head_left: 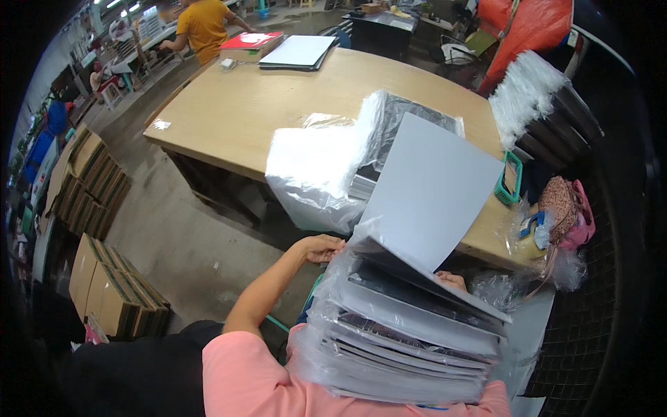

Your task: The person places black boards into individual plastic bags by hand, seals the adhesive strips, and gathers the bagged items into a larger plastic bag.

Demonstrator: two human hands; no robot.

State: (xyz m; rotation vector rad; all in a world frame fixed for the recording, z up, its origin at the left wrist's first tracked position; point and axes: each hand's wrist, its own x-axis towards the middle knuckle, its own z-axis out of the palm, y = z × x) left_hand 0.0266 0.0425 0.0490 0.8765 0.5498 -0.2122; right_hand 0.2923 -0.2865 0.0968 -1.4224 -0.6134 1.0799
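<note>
The white sheet lies ahead of both hands, over the near edge of the table, long axis running away and leaning right. The right hand, nearer, is mostly hidden, grip undeterminable; the left hand pinches plastic film at the stack's corner.

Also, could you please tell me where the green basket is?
In the head view, the green basket sits at the right edge of the table, beside the large pale board.
</note>
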